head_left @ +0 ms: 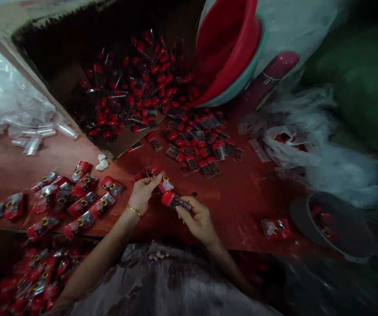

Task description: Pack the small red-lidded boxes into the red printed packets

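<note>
My left hand (143,193), with a bracelet on the wrist, pinches a red printed plastic packet (166,182). Other red packets (145,172) show behind its fingers; whether they are held too, I cannot tell. Between the thumb and fingers of my right hand (197,217) is a clear container with a red cap (177,201) and dark contents. Its capped end points at the packet, close to its lower edge. Filled red packets (83,202) lie in a loose group to the left of my left hand. Similar red-capped containers (205,149) lie beyond my hands.
A tipped cardboard box (41,83) spills red-capped containers onto the red table (241,197). Nested red and teal basins (226,48) lean beside it. Clear empty tubes (33,136) lie left; plastic bags (333,162) and a grey bowl (347,232) sit right. More packets (37,276) fill a lower-left container.
</note>
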`<state>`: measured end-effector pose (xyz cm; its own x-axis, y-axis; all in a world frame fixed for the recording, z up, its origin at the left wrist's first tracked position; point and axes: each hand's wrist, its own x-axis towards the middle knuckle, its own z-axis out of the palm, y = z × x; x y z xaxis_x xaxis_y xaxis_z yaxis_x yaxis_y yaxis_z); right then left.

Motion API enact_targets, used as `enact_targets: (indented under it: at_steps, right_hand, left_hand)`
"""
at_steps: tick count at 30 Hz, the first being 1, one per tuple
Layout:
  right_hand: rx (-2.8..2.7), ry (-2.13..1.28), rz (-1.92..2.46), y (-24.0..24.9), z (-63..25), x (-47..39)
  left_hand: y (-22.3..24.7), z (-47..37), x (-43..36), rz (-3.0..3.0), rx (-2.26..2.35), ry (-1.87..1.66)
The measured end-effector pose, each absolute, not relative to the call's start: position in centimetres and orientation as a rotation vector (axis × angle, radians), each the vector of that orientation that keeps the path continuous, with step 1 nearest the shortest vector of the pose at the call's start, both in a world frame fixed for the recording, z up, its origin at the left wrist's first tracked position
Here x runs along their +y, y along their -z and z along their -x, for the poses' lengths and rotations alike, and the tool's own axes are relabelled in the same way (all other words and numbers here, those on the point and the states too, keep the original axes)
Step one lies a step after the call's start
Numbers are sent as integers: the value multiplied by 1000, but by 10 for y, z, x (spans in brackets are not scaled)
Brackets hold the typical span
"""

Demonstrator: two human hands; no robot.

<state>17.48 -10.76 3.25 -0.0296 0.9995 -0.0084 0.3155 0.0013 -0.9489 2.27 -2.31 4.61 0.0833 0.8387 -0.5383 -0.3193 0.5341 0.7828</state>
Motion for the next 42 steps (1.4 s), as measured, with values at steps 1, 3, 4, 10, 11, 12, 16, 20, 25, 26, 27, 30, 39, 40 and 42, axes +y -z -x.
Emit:
enact_targets:
  at_steps: [1,3,4,10,11,12,16,20,25,26,27,30,39,40,42]
  right_hand:
    - [-1434,-1092,1431,-32,-174,-107]
    - [-1385,-1143,1428,-32,-175,-106]
    - [-1365,-1162,1426,-33,-175,-105]
    - [-1271,-1200,1423,-32,-173,-102]
    - [-1249,-1206,1423,-31,-172,-102]
    - [-1224,-1215,1424,-30,-171,-101]
    - [-1150,-1217,1408,-29,-164,-101]
    - [-1134,-1166,1375,-27,-158,-100]
    - [-1070,-1039,1388,-18,-150,-102]
    - [-1046,-1026,1377,-16,-148,-102]
    - [-1022,-1025,1364,-15,-146,-102]
    - [-984,-1071,1325,-15,-143,-101]
    - [-1183,-840,1453,-18,-148,-95]
    - [-1201,-831,1456,-18,-148,-95]
    - [-1187,-878,1441,-17,-147,-94]
  left_hand:
    - [-48,-22,-23,-557,1188,-934]
    - [-50,-20,-24,-589,1180,-939]
    - [-51,-19,-24,-601,1174,-937]
    - [-49,-17,-26,-750,1150,-914]
    - [-48,-18,-27,-777,1146,-924]
    - [-48,-19,-28,-791,1137,-940]
    - [-46,-24,-31,-770,1085,-1012]
    - [-41,-31,-35,-710,1054,-1048]
    - [-35,-42,-44,-612,1045,-1128]
    - [-34,-45,-46,-574,1050,-1158]
    - [-33,-49,-49,-532,1056,-1186]
    - [-32,-57,-56,-440,1059,-1242]
    - [-37,-57,-48,-524,915,-1155]
    - [-37,-55,-45,-541,913,-1125]
    - [-35,-53,-42,-582,917,-1058]
